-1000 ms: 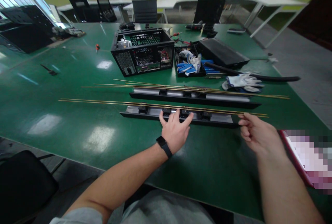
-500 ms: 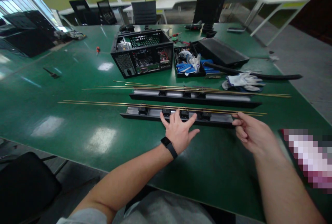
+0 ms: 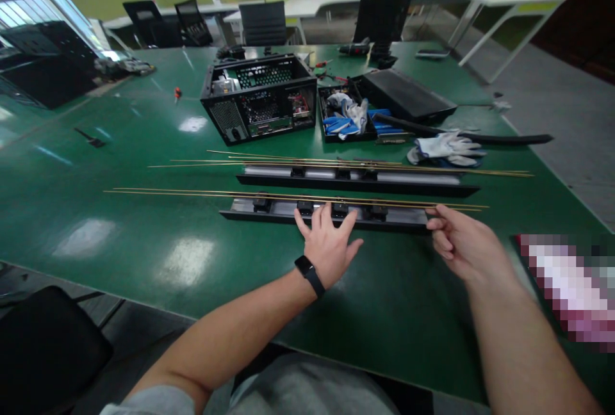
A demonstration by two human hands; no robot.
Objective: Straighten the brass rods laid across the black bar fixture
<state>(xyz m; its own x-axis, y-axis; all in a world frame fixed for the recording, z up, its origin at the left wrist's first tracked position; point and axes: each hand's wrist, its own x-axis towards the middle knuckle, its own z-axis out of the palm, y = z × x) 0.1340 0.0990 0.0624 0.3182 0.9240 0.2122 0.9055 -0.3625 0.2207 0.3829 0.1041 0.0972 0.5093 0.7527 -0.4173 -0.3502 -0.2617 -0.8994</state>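
Note:
My left hand [image 3: 327, 235] is open, palm down, its fingers spread at the front edge of the near black rail [image 3: 269, 216]. That rail has a grey inner channel with several small black blocks [image 3: 379, 211] in it. Thin brass-coloured rods [image 3: 192, 193] lie lengthwise over it and stick out past both ends. At its right end my right hand [image 3: 461, 239] is closed, thumb and fingertips pinched beside the rail end and the rods; which of these it grips is hidden. A second, similar rail [image 3: 355, 185] lies behind, with more brass-coloured rods [image 3: 500, 173] across it.
Behind the rails stands an opened black computer case [image 3: 259, 104]. Right of it are a black tray with blue-and-white gloves [image 3: 346, 114], a black panel [image 3: 408, 95], another glove pair [image 3: 446, 148] and a black strip [image 3: 519, 139]. A brush [image 3: 90, 138] lies at left.
The whole view has shifted slightly, moving things a little left. Both hands keep nearly the same pose and place along the near rail.

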